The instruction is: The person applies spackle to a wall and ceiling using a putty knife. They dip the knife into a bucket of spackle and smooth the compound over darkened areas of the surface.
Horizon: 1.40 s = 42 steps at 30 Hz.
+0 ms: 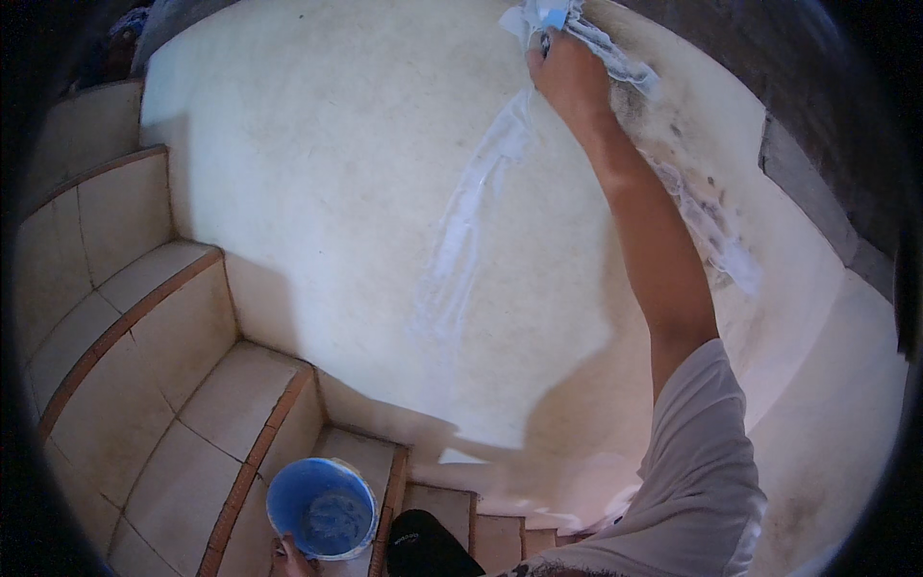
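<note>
"Pale sleeve (707,442) nearest my head camera. Hands?"

"I see the right hand (575,85) pinching a blue tool (553,17) at the wall (365,192); the left hand (291,561) touches the bucket (286,495) over the steps (207,413), its grip I cannot tell."

"Risk?"

"I'd judge a loose left hand could drop the bucket."

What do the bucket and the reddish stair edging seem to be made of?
Bucket: probably plastic, with a smooth blue inner wall and slight sheen. Stair edging: perhaps fired clay, matte reddish-brown, in short jointed pieces.
</note>
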Each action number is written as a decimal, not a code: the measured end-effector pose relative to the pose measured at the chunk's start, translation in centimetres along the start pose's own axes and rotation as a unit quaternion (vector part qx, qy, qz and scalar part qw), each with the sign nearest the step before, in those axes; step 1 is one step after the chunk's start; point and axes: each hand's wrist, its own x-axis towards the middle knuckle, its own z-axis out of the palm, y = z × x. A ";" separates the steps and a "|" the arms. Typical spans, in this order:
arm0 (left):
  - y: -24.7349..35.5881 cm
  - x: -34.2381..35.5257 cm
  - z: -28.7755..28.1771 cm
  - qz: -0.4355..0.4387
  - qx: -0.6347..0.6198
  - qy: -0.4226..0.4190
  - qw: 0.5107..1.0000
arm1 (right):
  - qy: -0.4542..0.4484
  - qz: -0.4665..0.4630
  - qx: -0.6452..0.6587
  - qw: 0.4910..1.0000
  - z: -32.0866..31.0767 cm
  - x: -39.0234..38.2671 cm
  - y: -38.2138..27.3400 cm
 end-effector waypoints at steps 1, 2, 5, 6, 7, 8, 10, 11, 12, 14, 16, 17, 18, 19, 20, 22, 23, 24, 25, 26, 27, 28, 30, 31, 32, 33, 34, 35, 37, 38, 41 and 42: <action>-0.4 0.4 -0.5 -0.001 -0.004 -0.010 1.000 | -0.011 0.005 0.002 1.000 -0.2 -1.5 -0.6; -0.8 0.8 -1.1 -0.001 -0.008 -0.020 1.000 | -0.022 0.010 0.004 1.000 -0.3 -2.9 -1.1; 2.2 -2.8 1.2 -0.001 -0.050 -0.007 0.999 | 0.012 -0.017 0.042 0.999 -0.6 -6.3 -1.1; 3.1 -3.6 1.8 -0.001 -0.044 0.007 0.999 | 0.011 -0.013 0.030 0.999 -0.8 -6.1 -1.0; 3.9 -4.1 2.4 -0.001 -0.038 0.022 0.999 | 0.010 -0.008 0.018 1.000 -1.1 -5.7 -0.8; 4.3 -4.4 2.6 -0.001 -0.032 0.037 0.999 | 0.009 -0.004 0.007 1.000 -1.3 -5.2 -0.7; 4.4 -3.9 2.7 0.011 -0.014 0.016 1.000 | 0.007 0.011 -0.006 1.000 -1.8 -2.6 0.8; 4.4 -3.6 2.7 0.016 -0.005 0.006 1.000 | 0.006 0.019 -0.013 1.000 -1.8 -1.2 1.6; 4.3 -3.3 2.6 0.016 0.000 0.012 1.000 | 0.010 0.018 -0.020 1.000 -1.9 -0.1 2.1; 3.7 -2.9 2.0 0.016 0.009 0.033 0.999 | 0.016 0.016 -0.026 0.999 -1.7 1.4 2.3; 2.6 -2.2 1.2 0.021 -0.019 0.008 1.000 | 0.004 0.023 -0.025 0.999 -2.0 2.4 2.6; 2.1 -1.9 0.9 0.024 -0.033 -0.005 0.999 | -0.002 0.026 -0.026 0.999 -2.1 2.5 2.7; 2.0 -1.9 0.9 0.025 -0.039 -0.006 0.999 | -0.011 0.032 -0.007 0.999 -2.0 2.3 2.7; 1.9 -2.0 1.1 0.027 -0.044 -0.006 0.999 | -0.021 0.038 0.011 0.999 -2.0 2.1 2.7; 1.8 -2.2 1.2 0.029 -0.049 -0.007 0.998 | -0.031 0.045 0.029 0.998 -1.9 1.9 2.7; 3.2 -3.4 2.1 0.036 -0.033 -0.012 0.999 | -0.043 0.050 0.013 0.998 -2.2 0.2 1.5; 3.7 -3.7 2.5 0.039 -0.025 -0.017 0.999 | -0.049 0.052 0.002 0.997 -2.5 -1.0 0.7; 2.6 -2.4 1.9 0.030 -0.025 -0.016 0.999 | -0.047 0.047 0.009 0.998 -2.8 -2.0 0.5; 0.6 -0.1 0.8 0.021 -0.026 -0.012 0.999 | -0.045 0.041 0.019 0.998 -2.8 -3.1 0.3; -1.0 1.8 -0.4 0.012 -0.027 -0.005 1.000 | -0.045 0.035 0.031 0.998 -2.6 -4.4 -0.1; -1.8 2.8 -1.2 0.031 0.002 -0.008 0.999 | -0.048 0.032 0.047 0.997 -3.0 -5.6 -0.8; -2.1 3.3 -1.9 0.053 0.029 -0.008 0.998 | -0.048 0.030 0.066 0.996 -3.6 -6.5 -1.6; -1.1 1.8 -1.3 0.040 0.049 0.017 0.998 | -0.028 0.010 0.087 0.996 -3.8 -7.2 -2.2; 2.7 -2.3 1.9 0.003 0.044 0.037 0.998 | -0.009 -0.008 0.087 0.996 -3.6 -7.5 -2.0; 5.1 -4.6 3.4 -0.029 0.039 0.061 0.997 | 0.013 -0.023 0.089 0.996 -3.7 -7.6 -1.7; 4.5 -4.0 2.7 -0.028 0.019 0.049 0.998 | 0.008 -0.014 0.092 0.996 -3.7 -7.1 -1.5; 3.1 -2.5 1.7 -0.027 -0.001 0.035 0.999 | 0.003 -0.006 0.092 0.996 -3.8 -5.9 -1.3; 1.9 -1.3 0.8 -0.028 -0.021 0.020 0.999 | -0.003 0.002 0.090 0.996 -3.6 -4.8 -1.0; 0.5 0.4 0.0 -0.030 -0.011 0.011 0.999 | -0.009 0.011 0.028 1.000 -2.8 -2.5 -0.3; 0.0 1.1 -0.1 -0.032 -0.005 0.004 0.999 | -0.011 0.016 -0.005 1.000 -2.8 -1.9 0.2; 1.4 -0.9 1.1 -0.029 -0.023 -0.010 0.999 | -0.046 0.043 -0.008 0.998 -2.7 -2.0 -0.7; 1.3 -0.7 0.9 -0.025 -0.015 -0.014 0.999 | -0.042 0.039 -0.002 0.998 -2.8 -2.4 -0.7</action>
